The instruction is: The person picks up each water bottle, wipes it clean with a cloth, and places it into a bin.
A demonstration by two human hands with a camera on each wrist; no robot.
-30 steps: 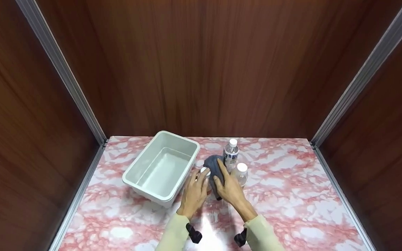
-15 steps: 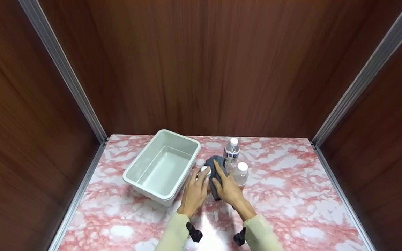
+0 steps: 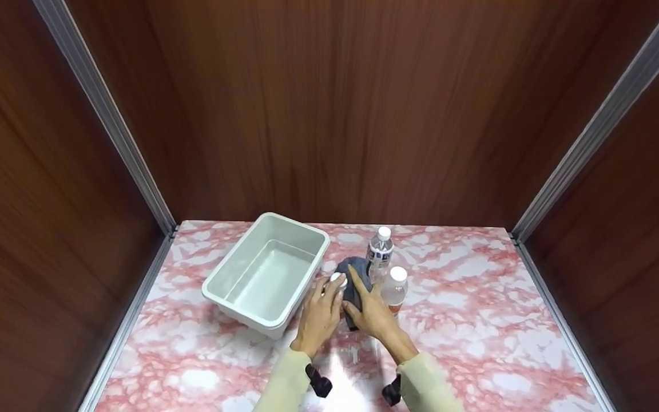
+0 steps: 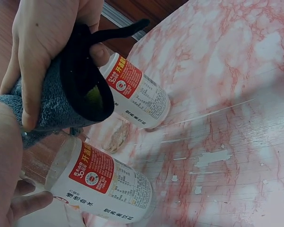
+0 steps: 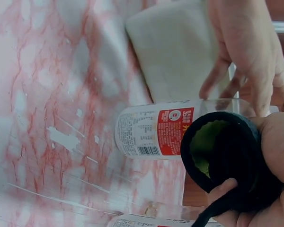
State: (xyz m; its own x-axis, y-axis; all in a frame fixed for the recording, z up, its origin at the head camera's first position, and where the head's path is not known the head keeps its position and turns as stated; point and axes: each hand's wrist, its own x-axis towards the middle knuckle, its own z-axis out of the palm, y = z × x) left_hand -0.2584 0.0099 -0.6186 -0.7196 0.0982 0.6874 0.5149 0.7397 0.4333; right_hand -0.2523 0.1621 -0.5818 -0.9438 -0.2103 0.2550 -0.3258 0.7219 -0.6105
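My left hand (image 3: 318, 321) grips a clear bottle (image 4: 102, 182) near its white cap (image 3: 338, 278). The bottle stands upright and carries a white and red label. Just to its right, my right hand (image 3: 377, 316) holds a fuzzy blue-grey cloth piece (image 3: 354, 265). In the right wrist view, the cloth piece shows a black-bound opening, a green inside and a black loop. It lies close against the held bottle; the head view does not show whether they touch. A second labelled bottle (image 3: 395, 290) stands beside my right hand, and another (image 3: 380, 252) stands behind the cloth.
A pale grey-green plastic basin (image 3: 215, 292) sits just left of my left hand. The tabletop (image 3: 478, 320) has a red and white marbled surface with scuffed marks. Dark wood panels (image 3: 329, 114) enclose the back and both sides.
My right hand has shifted slightly left and towards me over the cloth piece. My left hand stays on the bottle, almost unmoved. Basin and other bottles stand as before.
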